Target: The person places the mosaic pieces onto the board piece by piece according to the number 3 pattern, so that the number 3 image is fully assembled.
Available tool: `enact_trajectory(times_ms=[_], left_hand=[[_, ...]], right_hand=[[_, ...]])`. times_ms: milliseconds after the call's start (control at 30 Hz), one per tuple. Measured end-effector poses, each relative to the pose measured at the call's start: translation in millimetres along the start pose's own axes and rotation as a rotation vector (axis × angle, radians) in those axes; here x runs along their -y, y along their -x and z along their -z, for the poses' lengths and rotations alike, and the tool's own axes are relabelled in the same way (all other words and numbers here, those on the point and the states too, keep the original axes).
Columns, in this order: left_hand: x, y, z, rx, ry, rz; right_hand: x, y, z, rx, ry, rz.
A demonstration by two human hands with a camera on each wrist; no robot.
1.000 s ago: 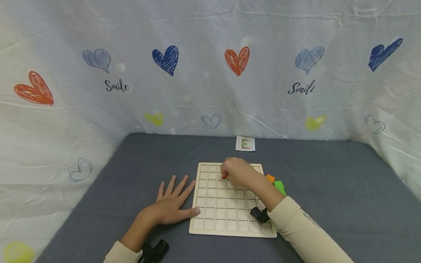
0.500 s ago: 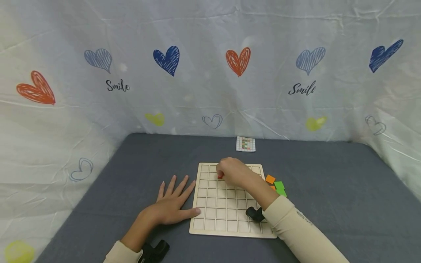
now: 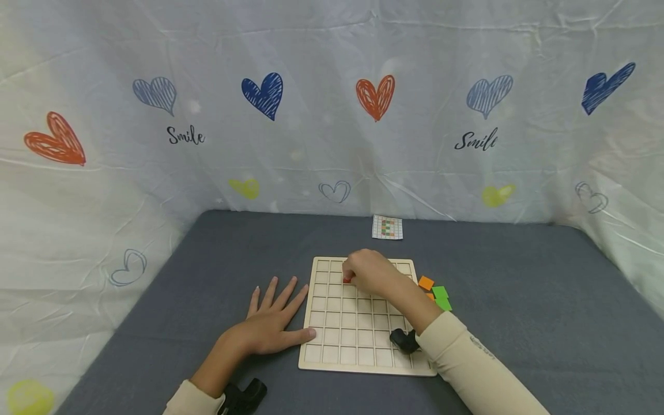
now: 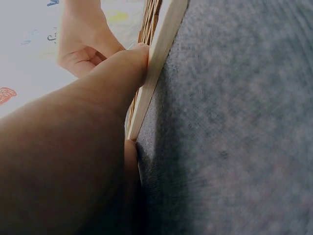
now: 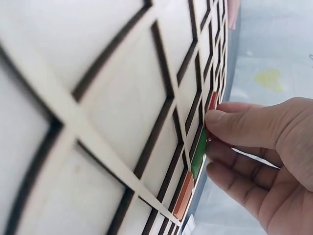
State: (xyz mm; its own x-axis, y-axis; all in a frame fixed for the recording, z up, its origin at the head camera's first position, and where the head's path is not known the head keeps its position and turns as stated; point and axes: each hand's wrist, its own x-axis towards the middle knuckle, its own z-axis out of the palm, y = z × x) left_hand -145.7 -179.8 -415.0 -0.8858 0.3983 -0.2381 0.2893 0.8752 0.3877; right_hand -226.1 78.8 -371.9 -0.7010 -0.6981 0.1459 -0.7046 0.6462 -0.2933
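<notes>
A wooden grid board (image 3: pixel 332 334) lies on the grey cloth. My right hand (image 3: pixel 370 272) is over its far part, and its thumb and fingertips pinch a red square tile (image 5: pixel 213 102) at one of the cells. In the right wrist view a green tile (image 5: pixel 198 155) and an orange tile (image 5: pixel 183 196) sit in cells close by; the hand covers them from above. My left hand (image 3: pixel 270 328) lies spread flat on the cloth at the board's left side, its thumb (image 4: pixel 134 58) resting on the board's edge.
Loose orange tiles (image 3: pixel 426 282) and green tiles (image 3: pixel 440 292) lie just right of the board. Behind the board is a small printed card (image 3: pixel 387 227) with a coloured grid. A white curtain (image 3: pixel 311 150) with printed hearts hangs along the table's back and sides.
My right hand has shifted slightly left over the board with the red tile, then stayed almost in place. More of the loose orange tiles shows beside the forearm. The left hand has not moved.
</notes>
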Motion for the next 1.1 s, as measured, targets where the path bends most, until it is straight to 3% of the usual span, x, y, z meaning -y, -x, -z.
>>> enact_trajectory(times_ms=[233, 467, 533, 733, 867, 1000, 1100], left_hand=[[4.4, -3.4, -5.1, -0.008, -0.014, 0.004], [4.1, -3.3, -5.1, -0.003, -0.018, 0.012], [5.2, -3.8, -6.0, -0.005, -0.021, 0.014], [6.2, -3.0, -6.4, -0.008, -0.013, 0.010], [4.8, -1.7, -4.1, -0.007, 0.000, 0.005], [4.6, -1.0, -3.2, -0.009, 0.009, 0.011], [4.4, -1.6, -3.6, -0.004, 0.010, 0.003]], right_hand=[[9.3, 4.9, 0.0, 0.018, 0.127, -0.032], [24.1, 26.0, 1.6, 0.070, 0.164, -0.076], [24.9, 33.8, 2.6, 0.078, 0.142, -0.072], [11.3, 63.1, 11.8, 0.060, -0.057, -0.056], [-6.8, 80.4, 26.3, 0.019, -0.116, -0.153], [-26.3, 92.6, 43.9, -0.001, -0.058, -0.298], [-39.1, 102.9, 53.6, 0.047, -0.005, -0.408]])
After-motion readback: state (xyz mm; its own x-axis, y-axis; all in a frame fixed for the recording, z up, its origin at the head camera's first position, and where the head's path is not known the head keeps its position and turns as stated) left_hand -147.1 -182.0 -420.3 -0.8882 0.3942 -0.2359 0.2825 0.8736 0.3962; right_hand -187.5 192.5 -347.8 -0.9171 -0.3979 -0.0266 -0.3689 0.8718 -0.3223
